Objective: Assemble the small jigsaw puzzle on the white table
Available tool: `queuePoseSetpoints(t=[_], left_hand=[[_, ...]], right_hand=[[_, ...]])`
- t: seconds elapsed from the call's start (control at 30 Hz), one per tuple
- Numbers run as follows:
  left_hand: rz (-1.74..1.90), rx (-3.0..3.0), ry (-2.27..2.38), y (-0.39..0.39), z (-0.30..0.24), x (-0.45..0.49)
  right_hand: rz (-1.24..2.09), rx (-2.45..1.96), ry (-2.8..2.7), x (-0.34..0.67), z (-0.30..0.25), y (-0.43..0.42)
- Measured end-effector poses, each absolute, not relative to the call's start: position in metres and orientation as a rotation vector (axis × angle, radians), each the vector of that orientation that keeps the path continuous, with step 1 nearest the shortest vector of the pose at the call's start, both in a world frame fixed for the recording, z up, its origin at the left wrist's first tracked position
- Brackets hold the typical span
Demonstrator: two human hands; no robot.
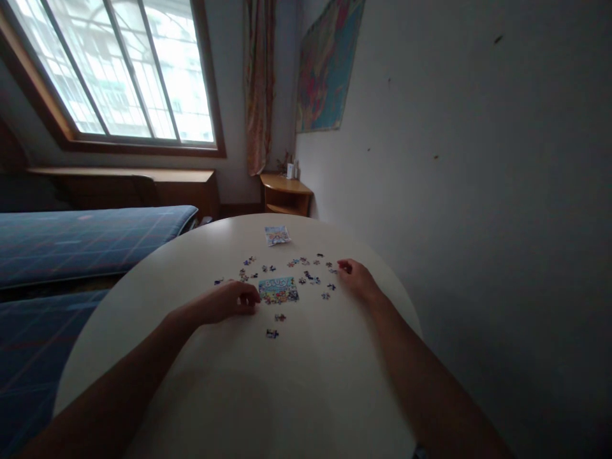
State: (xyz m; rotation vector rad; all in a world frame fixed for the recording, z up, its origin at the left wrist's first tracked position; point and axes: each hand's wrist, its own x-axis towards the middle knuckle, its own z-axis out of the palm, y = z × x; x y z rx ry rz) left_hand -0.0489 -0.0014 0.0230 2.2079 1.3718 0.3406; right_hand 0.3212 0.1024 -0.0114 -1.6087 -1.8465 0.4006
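Observation:
A partly assembled jigsaw puzzle (278, 290) lies flat on the round white table (296, 395), its upper part light blue and its lower part many-coloured. Beside its left edge is my left hand (234, 299), fingers loosely curled, with a gap between thumb and forefinger. My right hand (354, 275) is at the right among loose pieces, thumb and forefinger drawn together; whatever is between them is too small to make out. A loose puzzle piece (332, 271) lies just left of it. Two more loose bits, a piece (280, 317) and a darker piece (272, 333), lie below the puzzle.
Several scattered puzzle pieces (299, 261) lie beyond and around the puzzle. Farther back is a small printed packet (277, 235). A bare wall (478, 223) runs along the right. To the left are blue plaid mattresses (86, 245), and a wooden corner cabinet (287, 185) stands behind the table.

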Motion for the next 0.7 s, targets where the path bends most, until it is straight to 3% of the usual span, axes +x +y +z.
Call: queuePoseSetpoints(t=[0.33,0.53,0.7], left_hand=[[0.392,2.249,1.389,0.002,0.019,-0.051],[0.276,2.280,1.376,-0.003,0.025,-0.048],[0.196,2.265,1.475,-0.004,0.027,-0.057]], right_hand=[[0.102,-1.420,-2.031,0.280,0.005,0.078],[0.148,-1.165,-2.269,0.246,0.013,0.056],[0.188,-1.262,-2.219,0.261,0.013,0.063]])
